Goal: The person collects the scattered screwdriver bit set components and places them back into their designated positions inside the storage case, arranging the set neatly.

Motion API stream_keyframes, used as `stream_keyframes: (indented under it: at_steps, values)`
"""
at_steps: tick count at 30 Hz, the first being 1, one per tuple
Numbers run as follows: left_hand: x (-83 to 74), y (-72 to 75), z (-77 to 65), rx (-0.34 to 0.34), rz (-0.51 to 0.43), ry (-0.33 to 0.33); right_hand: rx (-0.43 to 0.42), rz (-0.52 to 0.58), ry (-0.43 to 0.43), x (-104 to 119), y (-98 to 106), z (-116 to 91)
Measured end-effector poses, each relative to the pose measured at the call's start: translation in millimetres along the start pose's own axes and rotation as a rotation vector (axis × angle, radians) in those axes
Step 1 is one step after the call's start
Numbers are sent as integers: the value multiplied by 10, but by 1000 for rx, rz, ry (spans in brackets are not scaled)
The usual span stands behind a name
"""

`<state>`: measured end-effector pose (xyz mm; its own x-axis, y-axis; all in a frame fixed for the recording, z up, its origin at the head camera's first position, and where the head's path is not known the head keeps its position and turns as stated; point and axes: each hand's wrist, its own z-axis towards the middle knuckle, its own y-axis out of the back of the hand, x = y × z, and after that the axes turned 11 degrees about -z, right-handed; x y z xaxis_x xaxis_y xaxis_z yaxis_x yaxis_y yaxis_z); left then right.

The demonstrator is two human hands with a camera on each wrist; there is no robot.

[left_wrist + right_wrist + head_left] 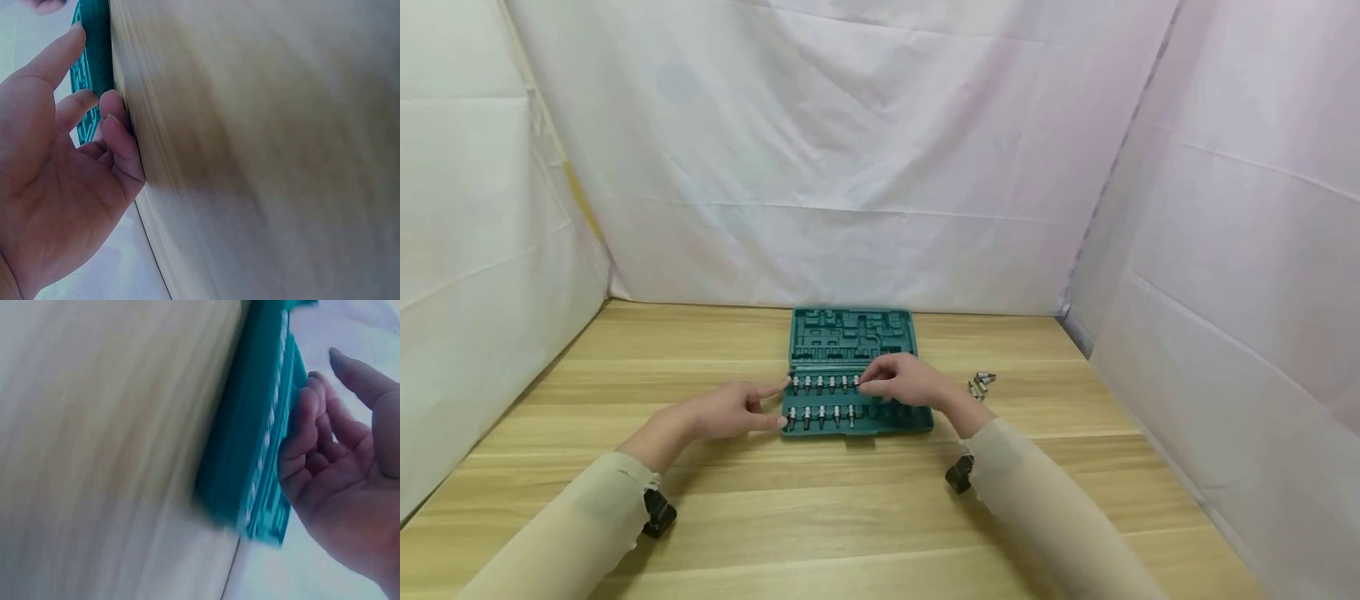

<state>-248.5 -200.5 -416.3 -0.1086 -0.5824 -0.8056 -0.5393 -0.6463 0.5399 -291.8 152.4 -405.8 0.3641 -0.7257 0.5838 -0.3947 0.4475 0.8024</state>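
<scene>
A green tool case [895, 431] lies open on the table, its moulded lid folded back. Silver bit sockets stand in two rows on its left side, an upper row [819, 384] and a lower row [822, 416]. My left hand [730, 410] rests at the case's left edge, thumb and index finger stretched apart and touching it. Over the upper row, my right hand [913, 382] has its fingertips beside the rightmost bit socket [857, 382]. In the right wrist view, the thumb of the right hand [350, 456] stands apart from the fingers, with nothing visible between.
Several loose bit sockets [981, 382] lie on the wooden table [820, 517] right of the case, partly behind my right wrist. White cloth walls [835, 167] enclose the table at the back and sides.
</scene>
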Motion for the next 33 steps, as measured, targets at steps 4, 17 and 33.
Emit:
stream_keyframes:
  at_steps: [4, 17, 33]
  values:
    - [-10, 4, 4, 0, 7, -1, -54, 8, -9, -197, 201, -141]
    - [-2, 2, 10, 2, 17, 6, -133, -31, -101, -945, 641, -606]
    - [0, -8, 5, 2, -10, 9, -53, -218, -193, -1220, 708, -910]
